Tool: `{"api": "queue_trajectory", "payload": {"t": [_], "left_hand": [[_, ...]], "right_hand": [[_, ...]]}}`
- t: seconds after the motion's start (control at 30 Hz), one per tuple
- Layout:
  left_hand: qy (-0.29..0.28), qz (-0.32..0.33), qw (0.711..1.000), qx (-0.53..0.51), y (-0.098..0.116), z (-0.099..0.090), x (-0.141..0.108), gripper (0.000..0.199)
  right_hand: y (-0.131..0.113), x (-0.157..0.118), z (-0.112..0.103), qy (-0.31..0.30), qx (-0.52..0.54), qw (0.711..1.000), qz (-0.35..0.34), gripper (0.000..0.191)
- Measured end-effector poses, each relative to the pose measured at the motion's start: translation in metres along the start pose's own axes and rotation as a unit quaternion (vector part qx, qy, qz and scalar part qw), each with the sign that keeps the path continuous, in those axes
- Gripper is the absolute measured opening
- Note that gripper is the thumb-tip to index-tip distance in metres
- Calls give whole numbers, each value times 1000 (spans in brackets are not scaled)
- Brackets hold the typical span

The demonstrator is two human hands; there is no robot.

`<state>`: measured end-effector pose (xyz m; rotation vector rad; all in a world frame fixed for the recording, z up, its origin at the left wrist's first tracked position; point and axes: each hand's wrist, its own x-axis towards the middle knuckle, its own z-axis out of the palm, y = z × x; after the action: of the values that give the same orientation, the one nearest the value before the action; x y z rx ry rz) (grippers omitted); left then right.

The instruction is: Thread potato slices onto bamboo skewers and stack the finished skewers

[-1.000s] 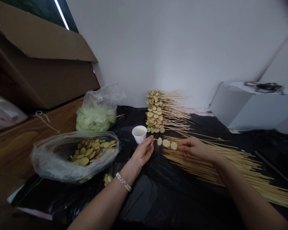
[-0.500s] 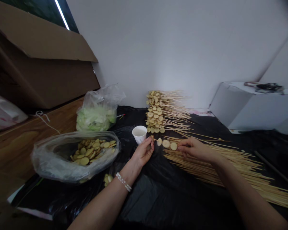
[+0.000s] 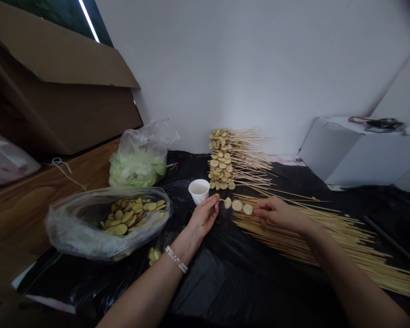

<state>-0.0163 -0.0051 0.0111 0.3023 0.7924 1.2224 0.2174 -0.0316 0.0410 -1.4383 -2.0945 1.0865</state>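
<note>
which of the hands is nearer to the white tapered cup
Left. The left hand is right by the white tapered cup, just on its near side and slightly right; the right hand is farther right, above the pale thin wooden skewers.

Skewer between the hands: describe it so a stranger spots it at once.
Find the black plastic sheet below the pale wall. Near its middle, between the left hand and the right hand, is a skewer of round slices. Unlike the stacked skewers behind and the bare sticks nearby, this one is held up.
</note>
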Motion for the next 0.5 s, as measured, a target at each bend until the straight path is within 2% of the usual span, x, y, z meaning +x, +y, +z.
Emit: {"api": "queue_trajectory", "payload": {"t": [0.2,0.4,0.5], "left_hand": [[3,9,1000,9,-1,1,0,13],[3,11,1000,10,-2,-1,3,10],[3,16,1000,12,-2,-2,3,9]], "right_hand": [[-3,0,2,-2,-1,1000,-2,29],[-7,2,5,58,-88,994,-36,27],[-11,1,8,63,-86,994,-31,26]]}}
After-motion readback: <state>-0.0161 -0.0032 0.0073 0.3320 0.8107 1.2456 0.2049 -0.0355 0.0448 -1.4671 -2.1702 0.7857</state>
